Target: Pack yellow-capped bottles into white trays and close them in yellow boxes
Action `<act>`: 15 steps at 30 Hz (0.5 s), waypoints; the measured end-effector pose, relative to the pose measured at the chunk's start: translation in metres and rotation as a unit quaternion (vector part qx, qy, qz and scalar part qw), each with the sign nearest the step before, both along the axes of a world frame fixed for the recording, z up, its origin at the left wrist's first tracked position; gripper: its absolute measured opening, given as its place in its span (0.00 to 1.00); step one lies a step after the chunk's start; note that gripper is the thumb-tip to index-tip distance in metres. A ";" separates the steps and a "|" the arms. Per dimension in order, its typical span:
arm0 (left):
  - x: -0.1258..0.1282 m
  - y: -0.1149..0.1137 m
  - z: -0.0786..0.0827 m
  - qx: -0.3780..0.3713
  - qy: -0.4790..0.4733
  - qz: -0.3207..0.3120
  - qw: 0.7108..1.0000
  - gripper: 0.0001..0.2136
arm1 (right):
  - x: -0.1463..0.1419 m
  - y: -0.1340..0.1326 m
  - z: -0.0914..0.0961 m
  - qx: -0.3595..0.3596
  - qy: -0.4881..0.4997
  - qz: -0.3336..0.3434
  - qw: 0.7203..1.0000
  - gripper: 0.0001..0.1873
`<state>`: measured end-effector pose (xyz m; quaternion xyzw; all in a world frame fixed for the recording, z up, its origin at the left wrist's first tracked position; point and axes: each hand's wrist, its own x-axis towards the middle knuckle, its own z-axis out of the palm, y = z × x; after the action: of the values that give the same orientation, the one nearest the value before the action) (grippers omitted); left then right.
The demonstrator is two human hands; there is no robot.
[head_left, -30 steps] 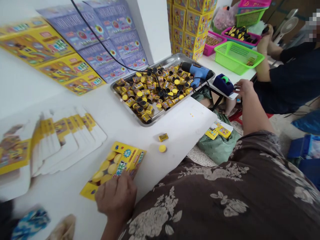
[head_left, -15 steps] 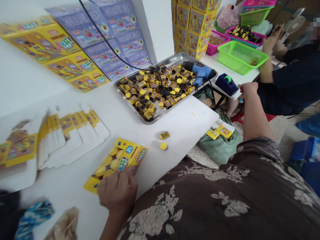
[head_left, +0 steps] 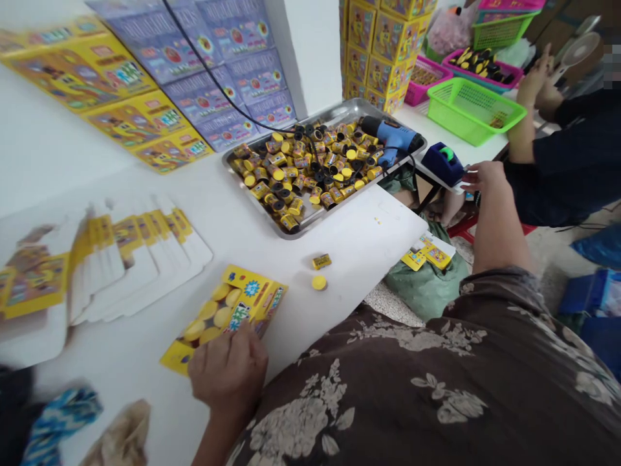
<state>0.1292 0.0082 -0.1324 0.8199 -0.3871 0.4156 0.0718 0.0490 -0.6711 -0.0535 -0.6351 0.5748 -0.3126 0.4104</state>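
My left hand [head_left: 228, 372] rests on the near end of a flat yellow pack [head_left: 227, 315] with round yellow pieces showing through it, fingers curled down onto its edge. My right hand [head_left: 485, 178] is stretched out to the right, fingers pinched at the blue tape dispenser [head_left: 442, 163] with a green roll. A small yellow cylinder [head_left: 321, 261] and a loose yellow cap [head_left: 319, 282] lie on the white table [head_left: 369, 226] between the pack and a metal tray [head_left: 339, 116] full of yellow-and-black cylinders.
A blue heat gun [head_left: 391, 136] lies in the tray, its black cord running up left. Fanned flat cartons [head_left: 140, 252] lie at left; yellow and purple boxes line the back. Green basket [head_left: 473, 110] and pink baskets stand at right, where another person [head_left: 567, 149] sits.
My right hand has shifted slightly at the tape dispenser. The other person's hands have lifted higher. My left hand stays on the yellow pack.
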 end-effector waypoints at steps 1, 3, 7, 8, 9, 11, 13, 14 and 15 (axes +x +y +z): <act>0.001 0.000 0.000 0.002 -0.004 -0.001 1.000 0.04 | -0.002 -0.001 -0.001 0.065 -0.005 -0.003 0.998 0.18; 0.002 0.001 -0.001 0.001 -0.009 -0.005 1.000 0.03 | -0.004 -0.004 -0.001 0.149 -0.026 -0.007 0.988 0.16; 0.002 0.000 0.001 0.001 -0.017 -0.008 1.000 0.05 | -0.007 -0.010 0.001 0.197 -0.061 -0.008 0.978 0.23; 0.002 0.000 0.001 0.005 -0.015 -0.005 1.000 0.05 | -0.007 -0.011 0.001 0.199 -0.062 -0.008 0.978 0.23; 0.002 0.000 0.001 0.010 -0.012 -0.003 1.000 0.05 | -0.007 -0.012 0.000 0.198 -0.059 -0.008 0.978 0.22; 0.002 0.000 0.002 0.017 -0.007 -0.002 1.000 0.05 | -0.008 -0.013 -0.001 0.191 -0.047 -0.006 0.980 0.25; 0.002 0.001 0.002 0.022 -0.006 -0.006 1.000 0.05 | -0.009 -0.014 -0.004 0.175 -0.038 0.003 0.984 0.30; 0.002 0.001 0.003 0.022 -0.003 -0.011 1.000 0.05 | -0.010 -0.015 -0.006 0.160 -0.035 0.009 0.986 0.31; 0.003 0.001 0.004 0.021 0.003 -0.017 1.000 0.04 | -0.010 -0.016 -0.008 0.137 -0.032 0.016 0.990 0.32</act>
<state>0.1317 0.0095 -0.1282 0.8162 -0.4089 0.4034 0.0630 0.0392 -0.6873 -0.0615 -0.5715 0.5884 -0.2445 0.5171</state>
